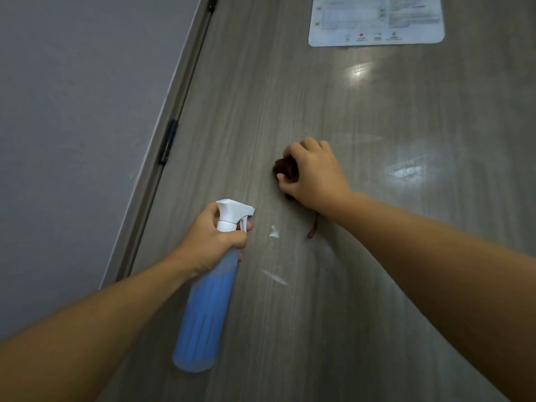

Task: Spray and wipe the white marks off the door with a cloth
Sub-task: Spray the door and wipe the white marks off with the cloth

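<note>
Nearest, left hand clamped round neck of spray bottle, finger on trigger, long axis running toward viewer, nozzle aimed right at white marks just beside it on door; beyond, right hand fisted on bunched dark cloth, pressed to door above marks, farther from them

Interior doorway of an institutional or lodging building, such as a hotel or dormitory room. A grey wood-grain laminate door carries a printed notice with diagram and icons; 1 black hinge joins it to the frame beside a plain grey wall.
</note>
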Available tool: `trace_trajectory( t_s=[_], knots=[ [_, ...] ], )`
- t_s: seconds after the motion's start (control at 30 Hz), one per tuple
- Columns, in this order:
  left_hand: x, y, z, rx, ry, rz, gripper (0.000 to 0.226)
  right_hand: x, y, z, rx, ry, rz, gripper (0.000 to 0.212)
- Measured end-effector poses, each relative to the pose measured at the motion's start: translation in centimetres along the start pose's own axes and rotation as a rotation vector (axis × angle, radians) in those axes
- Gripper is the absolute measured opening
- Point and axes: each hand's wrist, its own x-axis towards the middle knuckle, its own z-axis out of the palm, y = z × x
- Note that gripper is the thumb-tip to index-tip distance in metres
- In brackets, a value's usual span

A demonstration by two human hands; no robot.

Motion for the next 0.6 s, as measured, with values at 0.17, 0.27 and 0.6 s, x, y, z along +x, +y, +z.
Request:
trace_trajectory(
  t_s=[0.17,0.27,0.6],
  knots=[
    [-0.1,0.2,0.0,-0.009,0.001,0.000,0.062,-1.8,-1.3,0.5,-0.012,-0.155,-0.188,0.042],
    [-0.1,-0.2,-0.2,0.017,0.021,0.006,0.061,-5.0,-1.3,0.0,-0.042,-0.383,-0.421,0.044],
    [-0.1,-0.2,-0.6,0.005,-0.004,0.005,0.066,0.0,-1.4,0.3,-0.062,-0.127,-0.116,0.044]
  ],
)
